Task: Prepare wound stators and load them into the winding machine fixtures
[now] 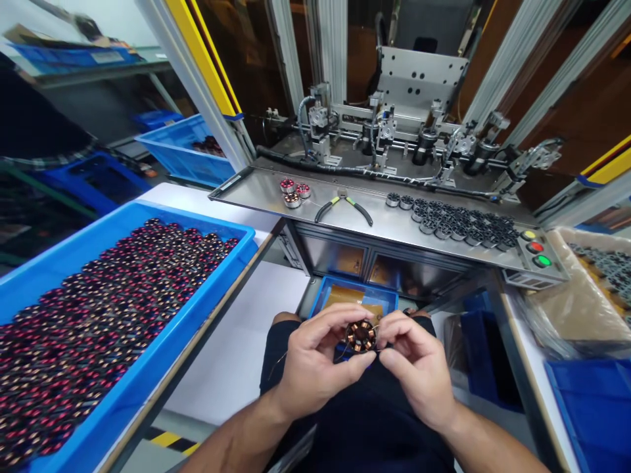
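Note:
Over my lap, both hands hold one small round stator (361, 336) wound with copper wire. My left hand (315, 364) pinches its left side between thumb and fingers. My right hand (419, 364) grips its right side, fingers curled, and a thin wire tail hangs below. On my left, a large blue bin (29, 276) holds several wound stators with red and copper coils.
A steel machine shelf (256, 190) ahead carries three wound stators (294, 191), black-handled cutters (344, 203) and a row of bare black cores (458, 220). Coloured push buttons (535, 247) sit at its right end. A small blue box (355, 297) lies under the shelf. A bagged box of cores (599, 269) stands right.

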Available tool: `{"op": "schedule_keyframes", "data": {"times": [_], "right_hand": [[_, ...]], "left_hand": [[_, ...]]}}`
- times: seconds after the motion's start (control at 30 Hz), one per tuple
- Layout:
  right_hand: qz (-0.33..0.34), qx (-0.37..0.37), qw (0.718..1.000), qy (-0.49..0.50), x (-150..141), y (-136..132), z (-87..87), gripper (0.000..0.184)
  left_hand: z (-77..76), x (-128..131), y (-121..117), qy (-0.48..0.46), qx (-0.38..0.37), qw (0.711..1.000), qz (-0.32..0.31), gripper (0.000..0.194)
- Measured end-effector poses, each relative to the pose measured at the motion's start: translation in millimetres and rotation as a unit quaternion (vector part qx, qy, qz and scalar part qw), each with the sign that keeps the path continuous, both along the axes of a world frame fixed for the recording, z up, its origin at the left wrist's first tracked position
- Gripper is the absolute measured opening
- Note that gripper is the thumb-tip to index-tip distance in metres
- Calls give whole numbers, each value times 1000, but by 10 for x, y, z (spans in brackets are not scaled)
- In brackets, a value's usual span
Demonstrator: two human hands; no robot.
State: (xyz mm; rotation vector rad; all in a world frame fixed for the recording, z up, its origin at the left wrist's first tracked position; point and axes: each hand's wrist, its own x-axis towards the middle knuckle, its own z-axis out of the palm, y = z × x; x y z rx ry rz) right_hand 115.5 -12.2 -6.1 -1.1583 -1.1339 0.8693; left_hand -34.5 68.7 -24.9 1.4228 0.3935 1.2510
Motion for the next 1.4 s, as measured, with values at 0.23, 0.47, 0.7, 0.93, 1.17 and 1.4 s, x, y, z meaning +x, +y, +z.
{"op": "schedule_keyframes", "data": {"times": [0.23, 0.47, 0.7, 0.93, 1.17, 1.4], "right_hand": [[-67, 16, 997, -37, 3, 6, 64, 13], [-50, 26, 993, -99, 21, 20, 167, 16], [-9, 73, 985, -159, 88, -60, 196, 9], [9, 147, 957, -251, 148, 48, 234, 29], [-57, 179, 948, -259, 13, -33, 210, 32], [-74, 207, 942, -256, -50, -58, 188, 37]], "left_hand": [[7, 8, -17, 2, 22, 1000, 11, 50], [-11, 2, -17, 28, 85, 996, 29, 52], [38, 20, -3, 1, 60, 998, -2, 53], [78, 9, -26, -8, 29, 999, -36, 51], [60, 17, -35, -8, 32, 999, -10, 50], [91, 90, -46, -11, 37, 999, 5, 55]]}}
